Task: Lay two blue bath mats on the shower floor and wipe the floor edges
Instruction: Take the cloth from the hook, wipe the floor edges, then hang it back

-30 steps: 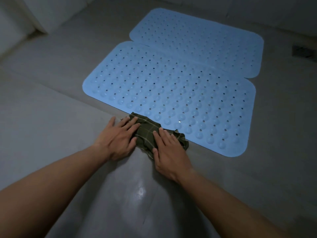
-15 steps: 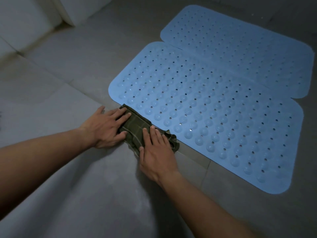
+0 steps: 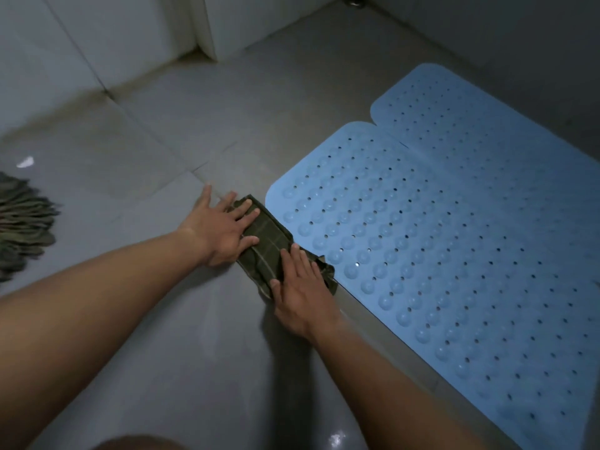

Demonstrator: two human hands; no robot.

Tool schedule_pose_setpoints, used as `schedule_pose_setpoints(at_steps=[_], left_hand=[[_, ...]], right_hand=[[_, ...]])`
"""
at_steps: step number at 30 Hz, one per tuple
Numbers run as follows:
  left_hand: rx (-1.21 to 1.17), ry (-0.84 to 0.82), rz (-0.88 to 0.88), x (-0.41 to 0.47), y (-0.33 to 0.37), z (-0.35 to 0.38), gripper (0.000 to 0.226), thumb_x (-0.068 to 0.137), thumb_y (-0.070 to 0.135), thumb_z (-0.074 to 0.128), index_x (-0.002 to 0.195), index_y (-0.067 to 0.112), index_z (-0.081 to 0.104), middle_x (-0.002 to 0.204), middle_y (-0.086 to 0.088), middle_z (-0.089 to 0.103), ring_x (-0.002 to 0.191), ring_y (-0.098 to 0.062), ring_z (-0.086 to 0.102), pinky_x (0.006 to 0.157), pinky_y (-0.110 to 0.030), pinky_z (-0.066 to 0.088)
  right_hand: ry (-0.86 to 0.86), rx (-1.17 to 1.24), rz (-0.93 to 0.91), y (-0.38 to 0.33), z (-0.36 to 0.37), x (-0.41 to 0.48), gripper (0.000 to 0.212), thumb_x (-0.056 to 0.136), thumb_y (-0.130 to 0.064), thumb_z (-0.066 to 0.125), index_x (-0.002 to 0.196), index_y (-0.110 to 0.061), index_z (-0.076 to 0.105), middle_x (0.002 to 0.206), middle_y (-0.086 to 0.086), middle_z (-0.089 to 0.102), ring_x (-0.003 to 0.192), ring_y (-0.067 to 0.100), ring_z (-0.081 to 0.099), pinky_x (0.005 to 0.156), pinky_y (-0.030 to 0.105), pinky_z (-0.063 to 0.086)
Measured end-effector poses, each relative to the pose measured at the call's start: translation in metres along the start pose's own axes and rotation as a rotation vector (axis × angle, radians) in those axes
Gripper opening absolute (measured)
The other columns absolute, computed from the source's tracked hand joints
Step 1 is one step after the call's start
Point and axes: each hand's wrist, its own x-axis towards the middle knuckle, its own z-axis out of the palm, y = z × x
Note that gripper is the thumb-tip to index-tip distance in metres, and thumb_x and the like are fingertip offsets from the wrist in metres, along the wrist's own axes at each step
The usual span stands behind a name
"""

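Because the dark green checked cloth (image 3: 272,245) lies folded right along the near edge of the front blue mat (image 3: 438,254), touching it at the corner, a hard push toward the mat could catch that rim and lift or shove it out of line. Both mats are already down: the front one lies flat on the shower floor (image 3: 227,134), and the back mat (image 3: 506,131) lies just behind it, the two meeting along a seam that looks slightly overlapped. A nudge to the front mat would open or bunch that seam.

The left hand (image 3: 220,228) lies flat with fingers spread, palm down, its fingertips on the cloth's far end and the rest on bare tile. The right hand (image 3: 303,293) is likewise flat and open, pressing the near end. Neither grips the cloth; it is only pinned under them, so it could bunch or slip free on tile that looks wet and shiny.

A raised strip (image 3: 383,323) runs beside the mat, and the cloth's loose end may snag on it. A mop head (image 3: 22,222) lies well off to the left.
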Motion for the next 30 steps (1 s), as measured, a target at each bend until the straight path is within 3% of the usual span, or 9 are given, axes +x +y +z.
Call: schedule_pose_setpoints(at_steps=[6, 9, 12, 20, 24, 30], left_hand=[[0.041, -0.084, -0.055, 0.031, -0.051, -0.015, 0.064, 0.100, 0.052, 0.019, 0.158, 0.025, 0.015, 0.166, -0.009, 0.009, 0.153, -0.023, -0.003, 0.121, -0.054, -0.003], [0.040, -0.091, -0.078, 0.049, -0.073, -0.015, 0.063, 0.101, 0.049, 0.013, 0.158, 0.021, 0.013, 0.166, -0.010, 0.005, 0.153, -0.022, -0.001, 0.122, -0.051, -0.001], [0.072, -0.125, -0.151, 0.062, -0.090, -0.010, 0.076, 0.098, 0.062, 0.008, 0.157, 0.014, 0.005, 0.166, -0.007, -0.004, 0.153, -0.021, -0.007, 0.121, -0.052, -0.003], [-0.005, -0.245, -0.209, 0.104, -0.122, -0.019, 0.077, 0.102, 0.051, 0.020, 0.154, 0.001, -0.009, 0.163, -0.016, -0.015, 0.153, -0.024, -0.002, 0.123, -0.045, 0.004], [-0.101, -0.266, -0.209, 0.101, -0.123, -0.019, 0.076, 0.104, 0.049, 0.019, 0.153, 0.003, -0.017, 0.161, -0.015, -0.022, 0.152, -0.024, -0.008, 0.123, -0.043, 0.002], [-0.131, -0.247, -0.173, 0.103, -0.133, -0.011, 0.076, 0.102, 0.053, 0.012, 0.152, 0.007, -0.020, 0.161, -0.011, -0.025, 0.151, -0.022, -0.013, 0.123, -0.047, -0.002]], right_hand=[[0.056, 0.041, -0.051, -0.024, 0.009, 0.050, 0.062, 0.104, -0.034, 0.027, 0.158, -0.010, 0.006, 0.165, 0.010, -0.005, 0.152, 0.020, -0.007, 0.116, 0.031, -0.014], [0.052, 0.055, -0.074, -0.039, 0.010, 0.075, 0.062, 0.105, -0.032, 0.025, 0.157, -0.008, 0.003, 0.165, 0.012, -0.008, 0.152, 0.021, -0.008, 0.114, 0.032, -0.016], [0.045, 0.027, -0.092, -0.055, 0.012, 0.105, 0.062, 0.105, -0.033, 0.023, 0.157, -0.007, 0.000, 0.164, 0.015, -0.011, 0.151, 0.023, -0.010, 0.115, 0.033, -0.016], [0.000, 0.056, -0.115, -0.077, 0.002, 0.162, 0.063, 0.102, -0.033, 0.015, 0.156, -0.005, -0.001, 0.163, 0.015, -0.010, 0.151, 0.025, -0.010, 0.113, 0.037, -0.021], [0.017, 0.010, -0.057, -0.082, -0.005, 0.162, 0.066, 0.093, -0.033, 0.022, 0.150, -0.001, 0.034, 0.157, 0.020, 0.029, 0.146, 0.029, 0.028, 0.116, 0.043, 0.006], [-0.015, -0.002, -0.052, -0.083, -0.005, 0.165, 0.062, 0.094, -0.034, 0.031, 0.147, -0.003, 0.042, 0.154, 0.019, 0.038, 0.143, 0.028, 0.036, 0.116, 0.046, 0.019]])
